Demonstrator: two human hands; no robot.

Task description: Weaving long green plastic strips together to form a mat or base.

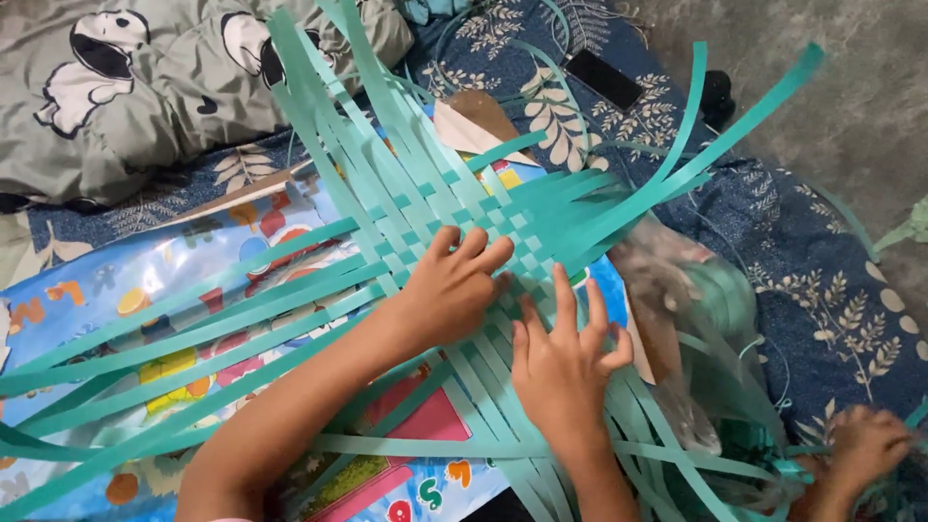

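Note:
A mat of woven teal plastic strips (454, 208) lies in the middle of the view, its loose ends fanning out to all sides. My left hand (454, 285) rests flat on the woven patch with fingers curled over the strips. Just to its right, my right hand (570, 353) presses down on the strips with fingers spread. Neither hand grips a strip that I can make out.
A colourful printed play mat (164, 290) lies under the strips, on a blue leaf-patterned cloth (822, 290). A grey cartoon-print blanket (126, 87) is at top left, a black phone (604, 79) at top. Another person's hand (865, 445) reaches in at bottom right beside a teal strip roll (725, 300).

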